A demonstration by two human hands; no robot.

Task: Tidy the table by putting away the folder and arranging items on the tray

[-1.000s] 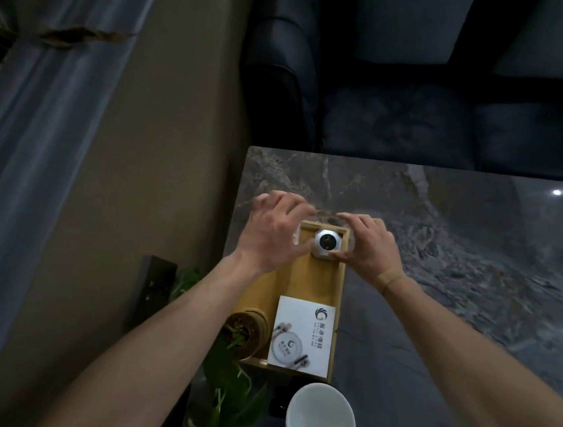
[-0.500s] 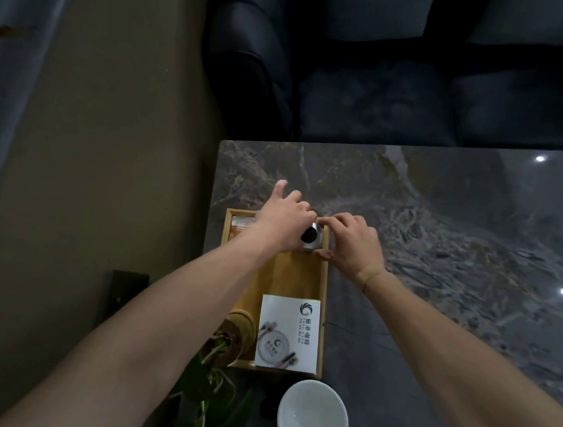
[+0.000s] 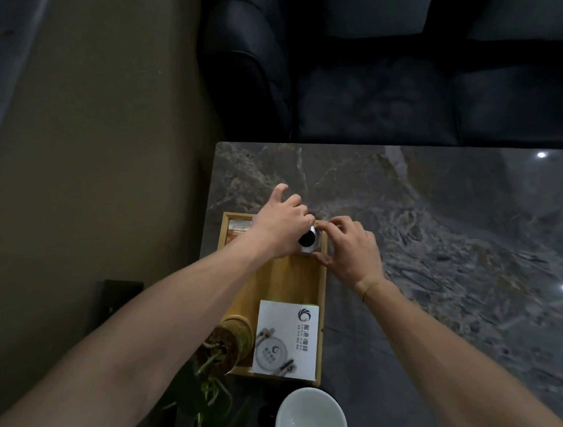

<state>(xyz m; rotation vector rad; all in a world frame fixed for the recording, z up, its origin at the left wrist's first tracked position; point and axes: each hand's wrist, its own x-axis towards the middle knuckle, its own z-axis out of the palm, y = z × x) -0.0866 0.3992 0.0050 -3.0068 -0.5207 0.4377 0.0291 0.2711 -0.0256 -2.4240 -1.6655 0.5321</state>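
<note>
Both hands, left hand (image 3: 280, 228) and right hand (image 3: 350, 251), pinch the small round tin (image 3: 307, 240) at the tray (image 3: 322, 286)'s far end

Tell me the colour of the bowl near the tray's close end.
The bowl is plain white, inside and rim alike; it shows in the head view.

Both bare forearms are reaching forward, converging. The left hand (image 3: 280, 228) is arching palm-down with fingers curled and its outermost finger sticking up. The right hand (image 3: 350, 251) is sitting just beside it, fingers (image 3: 339, 224) bent inward, thumb pointing toward the left hand.
</note>
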